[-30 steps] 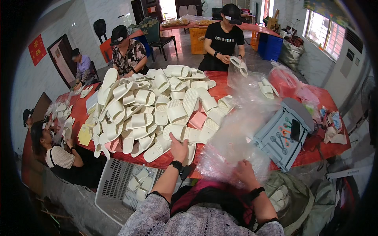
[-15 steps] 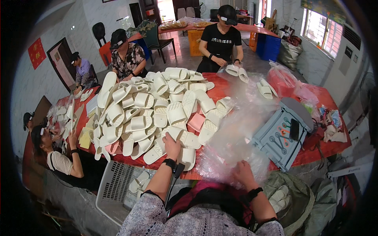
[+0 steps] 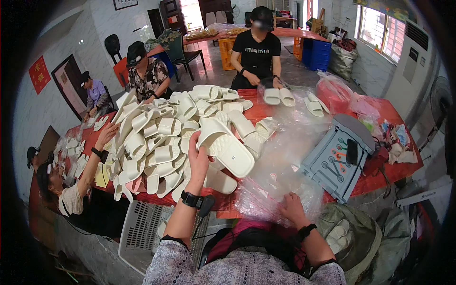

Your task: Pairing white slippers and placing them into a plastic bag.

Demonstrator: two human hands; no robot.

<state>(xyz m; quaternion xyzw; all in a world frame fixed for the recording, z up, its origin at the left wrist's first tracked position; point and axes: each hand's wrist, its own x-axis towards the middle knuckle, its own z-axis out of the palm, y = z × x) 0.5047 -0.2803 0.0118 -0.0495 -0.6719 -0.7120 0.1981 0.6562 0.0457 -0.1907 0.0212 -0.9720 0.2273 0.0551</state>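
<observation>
My left hand [image 3: 198, 160] grips a cream slide slipper [image 3: 233, 156] by its side, lifted above the front of a big heap of similar slippers [image 3: 164, 147]. Its toe end points toward me and to the right. Whether a second slipper lies under it I cannot tell. Over by the table's near edge, my right hand [image 3: 293, 209] has its fingers closed on the edge of a clear plastic bag [image 3: 266, 190], part of a loose spread of such bags.
A grey folding stool [image 3: 327, 161] with a phone on it lies right of the bags. Below the table are a grey basket [image 3: 142, 237] and a green sack [image 3: 354, 232] holding slippers. Across from me a person handles a slipper pair [image 3: 279, 97]; another person reaches into the heap from the left.
My left hand has raised a slipper off the heap's front. My right hand stays at the bags. The person at left has stretched an arm to the heap.
</observation>
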